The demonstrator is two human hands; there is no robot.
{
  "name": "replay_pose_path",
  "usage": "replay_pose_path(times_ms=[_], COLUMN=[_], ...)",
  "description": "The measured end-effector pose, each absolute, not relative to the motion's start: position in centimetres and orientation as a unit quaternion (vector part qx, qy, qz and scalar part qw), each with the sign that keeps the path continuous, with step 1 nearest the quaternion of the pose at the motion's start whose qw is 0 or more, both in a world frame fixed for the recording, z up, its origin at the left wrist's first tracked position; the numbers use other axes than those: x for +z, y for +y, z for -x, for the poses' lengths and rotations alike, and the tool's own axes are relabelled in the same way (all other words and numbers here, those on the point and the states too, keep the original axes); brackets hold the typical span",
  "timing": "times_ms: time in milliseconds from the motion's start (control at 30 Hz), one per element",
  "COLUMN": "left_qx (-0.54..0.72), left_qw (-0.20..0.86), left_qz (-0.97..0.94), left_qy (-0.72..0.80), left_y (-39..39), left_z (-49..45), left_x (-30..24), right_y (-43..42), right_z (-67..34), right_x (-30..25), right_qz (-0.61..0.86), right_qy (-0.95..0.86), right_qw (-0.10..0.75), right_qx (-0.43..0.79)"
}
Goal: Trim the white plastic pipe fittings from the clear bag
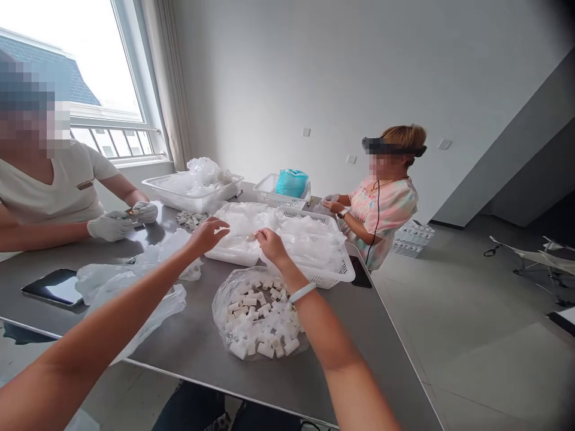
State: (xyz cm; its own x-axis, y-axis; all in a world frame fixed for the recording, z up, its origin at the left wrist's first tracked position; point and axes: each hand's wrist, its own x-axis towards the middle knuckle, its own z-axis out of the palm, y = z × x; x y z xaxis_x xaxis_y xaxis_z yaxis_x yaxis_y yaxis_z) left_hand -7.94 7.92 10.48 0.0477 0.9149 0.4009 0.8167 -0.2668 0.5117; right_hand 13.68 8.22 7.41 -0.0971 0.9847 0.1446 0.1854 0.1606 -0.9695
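Head view: a worker's left hand hovers, grip apart, by a white basket of plastic film on the counter. The right hand draws together at the film, any hold unclear. A stray forearm could spill the nearby bag of white tubes.

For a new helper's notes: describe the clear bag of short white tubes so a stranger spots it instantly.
Find the grey table by the window. On its near side, below the white plastic basket of clear film, lies a clear plastic bag heaped with short white tubes. Those tubes set it apart from the filmy plastic around it.
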Motion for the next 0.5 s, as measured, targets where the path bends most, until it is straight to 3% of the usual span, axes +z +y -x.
replay_pose_path(times_ms=[233,500], left_qx=[0.298,0.305], left_qw=[0.08,0.14], left_qz=[-0.691,-0.665], left_qy=[0.654,0.667], left_y=[18.3,22.4], left_z=[8.3,10.2], left_x=[9.9,8.6], right_y=[17.2,20.0], right_z=[-10.1,-9.0], right_x=[9.0,7.3], right_qz=[0.545,0.513], right_qy=[-0.663,-0.671], right_qw=[0.352,0.398], right_qx=[0.373,0.358])
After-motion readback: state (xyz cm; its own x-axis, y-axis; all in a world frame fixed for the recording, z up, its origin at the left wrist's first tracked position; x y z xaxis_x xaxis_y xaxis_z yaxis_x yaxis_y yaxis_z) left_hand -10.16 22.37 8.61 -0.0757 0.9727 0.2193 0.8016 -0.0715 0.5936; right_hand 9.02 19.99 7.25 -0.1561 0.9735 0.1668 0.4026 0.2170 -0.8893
